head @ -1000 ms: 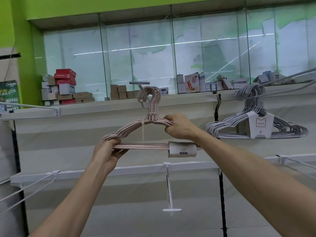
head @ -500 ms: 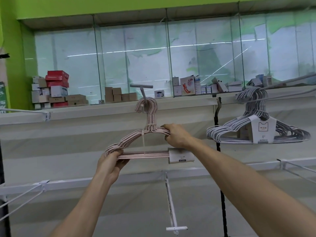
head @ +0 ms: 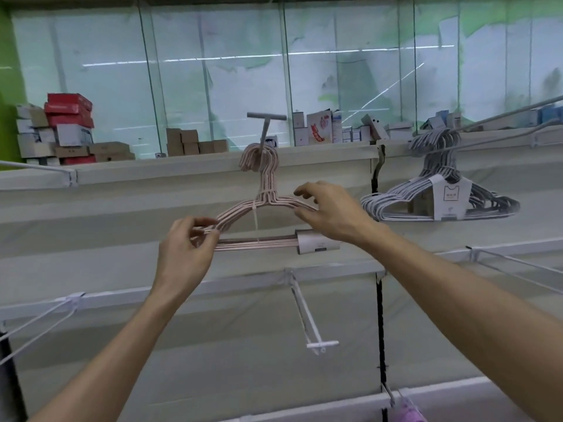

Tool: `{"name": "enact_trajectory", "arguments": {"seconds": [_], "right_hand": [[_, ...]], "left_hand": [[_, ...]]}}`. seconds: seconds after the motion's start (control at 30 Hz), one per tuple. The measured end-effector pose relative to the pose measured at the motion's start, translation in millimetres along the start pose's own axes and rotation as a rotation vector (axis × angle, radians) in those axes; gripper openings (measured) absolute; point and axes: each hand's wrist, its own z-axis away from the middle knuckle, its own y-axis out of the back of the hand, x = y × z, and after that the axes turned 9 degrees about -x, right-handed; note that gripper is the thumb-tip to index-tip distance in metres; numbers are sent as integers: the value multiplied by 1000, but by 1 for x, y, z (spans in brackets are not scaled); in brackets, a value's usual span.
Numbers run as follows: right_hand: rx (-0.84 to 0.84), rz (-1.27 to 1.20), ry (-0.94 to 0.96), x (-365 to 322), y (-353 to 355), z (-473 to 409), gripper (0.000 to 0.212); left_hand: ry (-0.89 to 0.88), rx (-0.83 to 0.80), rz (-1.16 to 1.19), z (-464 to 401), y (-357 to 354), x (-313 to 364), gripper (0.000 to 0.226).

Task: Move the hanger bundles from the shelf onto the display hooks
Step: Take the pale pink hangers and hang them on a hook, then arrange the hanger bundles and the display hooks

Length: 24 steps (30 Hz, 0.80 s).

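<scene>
Pale pink hanger bundle (head: pixel 262 205); grey-white hanger bundle (head: pixel 438 193) with white label; red boxes (head: pixel 68 112); green wall (head: pixel 4 86).

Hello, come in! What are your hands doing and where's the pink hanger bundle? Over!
Both hands open: left hand and right hand loose at the pink hanger bundle. Bundle hangs on the display hook. Nothing in the way.

One head-worn view looks straight ahead and a little upward at a wall of white shelving, close enough that both forearms reach in from 5 and 7 o'clock. The pink hanger bundle (head: pixel 264 214) sits just above the middle of the view on a display hook (head: pixel 265 129); a grey hanger bundle (head: pixel 438 193) hangs at 2 o'clock. Glass panels (head: pixel 213 74) fill the top, and stacked boxes (head: pixel 61 129) stand at 10 o'clock. Wide-angle bending curves the shelf rails near the edges.
</scene>
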Motion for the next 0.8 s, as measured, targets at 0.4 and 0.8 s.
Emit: {"name": "enact_trajectory", "arguments": {"seconds": [0.4,0.8], "right_hand": [[170,28,-54,4,69,140,26],[250,127,-289,80,191,322,23]], "left_hand": [[-183,-583,398,78,-30,100,10],[-621,-713,301,164,-138,250,9]]}}
